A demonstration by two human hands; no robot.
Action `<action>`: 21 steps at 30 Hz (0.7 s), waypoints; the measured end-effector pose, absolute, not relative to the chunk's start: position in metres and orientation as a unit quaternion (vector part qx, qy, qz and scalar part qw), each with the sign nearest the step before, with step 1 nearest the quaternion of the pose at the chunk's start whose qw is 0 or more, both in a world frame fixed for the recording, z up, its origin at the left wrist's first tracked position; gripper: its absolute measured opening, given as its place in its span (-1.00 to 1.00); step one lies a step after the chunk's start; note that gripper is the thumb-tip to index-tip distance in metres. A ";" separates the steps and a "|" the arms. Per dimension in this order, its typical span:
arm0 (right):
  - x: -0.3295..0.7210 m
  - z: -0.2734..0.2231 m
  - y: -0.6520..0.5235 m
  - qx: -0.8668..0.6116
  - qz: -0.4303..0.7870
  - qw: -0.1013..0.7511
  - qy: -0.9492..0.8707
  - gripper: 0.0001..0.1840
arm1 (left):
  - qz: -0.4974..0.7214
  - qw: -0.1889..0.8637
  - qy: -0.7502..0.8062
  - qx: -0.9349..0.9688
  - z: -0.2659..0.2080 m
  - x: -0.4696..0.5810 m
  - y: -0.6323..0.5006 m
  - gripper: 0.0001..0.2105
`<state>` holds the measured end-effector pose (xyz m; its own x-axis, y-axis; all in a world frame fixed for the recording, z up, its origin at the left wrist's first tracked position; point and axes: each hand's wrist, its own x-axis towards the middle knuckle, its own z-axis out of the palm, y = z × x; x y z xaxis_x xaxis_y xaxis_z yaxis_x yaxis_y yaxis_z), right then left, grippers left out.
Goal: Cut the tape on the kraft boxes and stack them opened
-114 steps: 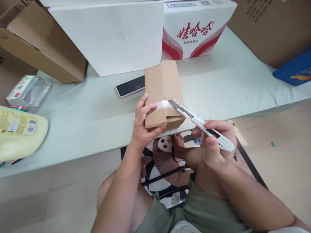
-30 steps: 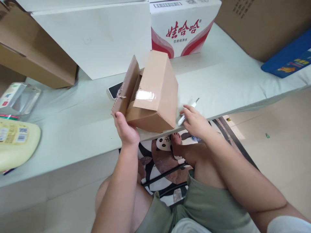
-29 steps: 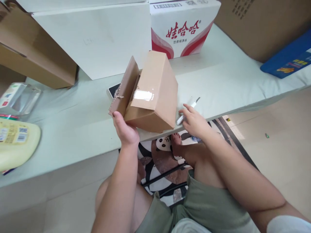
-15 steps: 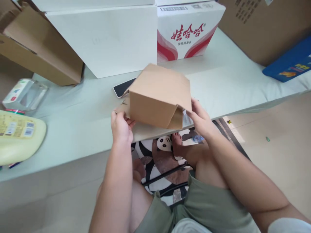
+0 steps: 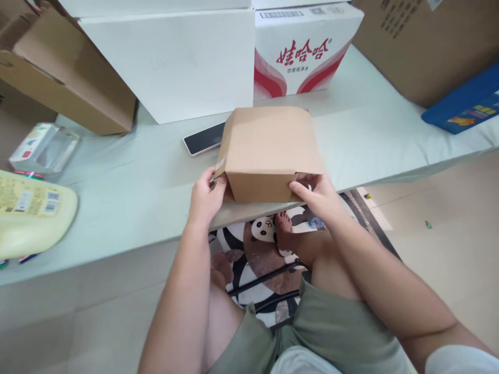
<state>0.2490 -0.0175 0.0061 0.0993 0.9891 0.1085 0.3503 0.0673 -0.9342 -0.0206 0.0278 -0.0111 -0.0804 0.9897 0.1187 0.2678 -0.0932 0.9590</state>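
hands [image 5: 206,196]: gripping cardboard box [image 5: 271,140], opposite ends | phone [image 5: 202,139]: beside box, partly hidden

- Setting: the surroundings are suggesting a room in a home.
- Below, a bare foot [image 5: 284,222] is resting on a panda-patterned mat [image 5: 261,257].
- Pale floor tiles [image 5: 109,311] are extending around it.
- A pale green cloth [image 5: 136,192] is covering the raised surface.
- A phone [image 5: 202,137], a yellow bottle [image 5: 39,218] and a drinking-water carton [image 5: 304,62] are sharing it.
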 end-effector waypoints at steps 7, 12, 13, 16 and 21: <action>0.253 0.006 -0.017 -0.588 0.386 0.472 -0.531 -0.21 | 0.572 0.405 0.453 0.551 -0.015 -0.017 0.032 -0.36; 0.255 0.006 -0.017 -0.615 0.356 0.450 -0.540 -0.22 | 0.572 0.421 0.430 0.557 -0.021 -0.020 0.034 -0.28; 0.255 0.007 -0.017 -0.620 0.352 0.448 -0.540 -0.22 | 0.576 0.413 0.434 0.556 -0.021 -0.020 0.034 -0.27; 0.254 0.006 -0.017 -0.633 0.338 0.440 -0.540 -0.21 | 0.595 0.394 0.450 0.537 -0.017 -0.019 0.034 -0.28; 0.253 0.006 -0.019 -0.633 0.320 0.441 -0.549 -0.16 | 0.657 0.374 0.469 0.456 -0.003 -0.018 0.029 -0.40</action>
